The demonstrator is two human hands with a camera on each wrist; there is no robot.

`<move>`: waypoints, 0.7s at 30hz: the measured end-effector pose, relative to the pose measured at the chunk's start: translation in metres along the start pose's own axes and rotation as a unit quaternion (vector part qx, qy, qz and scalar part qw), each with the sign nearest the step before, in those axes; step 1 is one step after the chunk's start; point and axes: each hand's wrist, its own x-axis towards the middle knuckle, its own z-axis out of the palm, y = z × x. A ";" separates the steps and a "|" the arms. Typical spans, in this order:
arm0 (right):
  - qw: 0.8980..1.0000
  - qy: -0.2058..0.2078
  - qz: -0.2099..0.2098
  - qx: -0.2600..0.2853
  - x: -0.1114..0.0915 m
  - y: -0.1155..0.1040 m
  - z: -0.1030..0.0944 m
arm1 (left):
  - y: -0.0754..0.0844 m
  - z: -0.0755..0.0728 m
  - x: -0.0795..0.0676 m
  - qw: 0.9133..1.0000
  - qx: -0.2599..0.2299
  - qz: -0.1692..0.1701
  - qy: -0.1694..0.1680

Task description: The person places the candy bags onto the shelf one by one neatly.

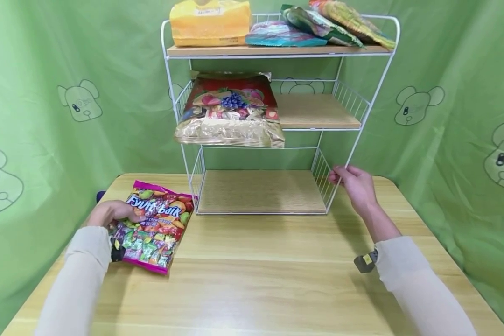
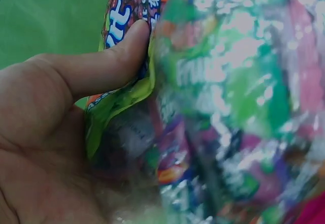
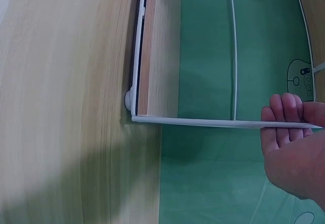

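Observation:
My left hand [image 1: 114,212] grips the left edge of a bag of fruit candy [image 1: 157,224], pink-edged with fruit pictures, left of the rack over the table. In the left wrist view the thumb [image 2: 109,64] lies across the printed front, and the clear part of the bag [image 2: 228,92] shows wrapped sweets. At the other side, my right hand [image 1: 356,184] holds the front right post of a white wire rack [image 1: 262,213] with wooden shelves. From the right wrist, the fingers [image 3: 284,115] curl round the thin white post [image 3: 203,123].
On the middle shelf a red and gold candy bag [image 1: 235,107] overhangs the front edge. The top shelf carries a yellow package [image 1: 210,25], a blue bag [image 1: 283,35] and green and orange bags [image 1: 323,28]. Green curtains [image 1: 458,70] surround the wooden table [image 1: 252,289].

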 end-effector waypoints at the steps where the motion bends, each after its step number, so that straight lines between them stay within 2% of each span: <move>1: 1.000 0.001 0.001 0.001 0.000 0.000 0.000 | 0.001 0.000 0.000 1.000 -0.005 -0.002 -0.006; 5: 1.000 0.001 0.004 0.007 0.001 0.000 0.000 | 0.001 -0.001 -0.002 0.999 -0.030 -0.013 -0.026; 9: 1.000 0.000 0.002 0.013 0.001 -0.001 0.000 | 0.001 -0.002 -0.005 0.997 -0.063 -0.004 -0.037; 13: 1.000 0.001 -0.001 0.012 0.001 -0.002 -0.001 | 0.005 -0.003 -0.006 0.998 -0.066 0.014 -0.016; 17: 1.000 -0.002 -0.003 0.005 0.000 -0.002 0.000 | 0.008 -0.003 -0.005 0.998 -0.046 0.047 0.021; 21: 1.000 -0.002 -0.006 0.006 -0.002 -0.003 0.000 | 0.011 -0.001 -0.006 0.994 -0.033 0.090 0.052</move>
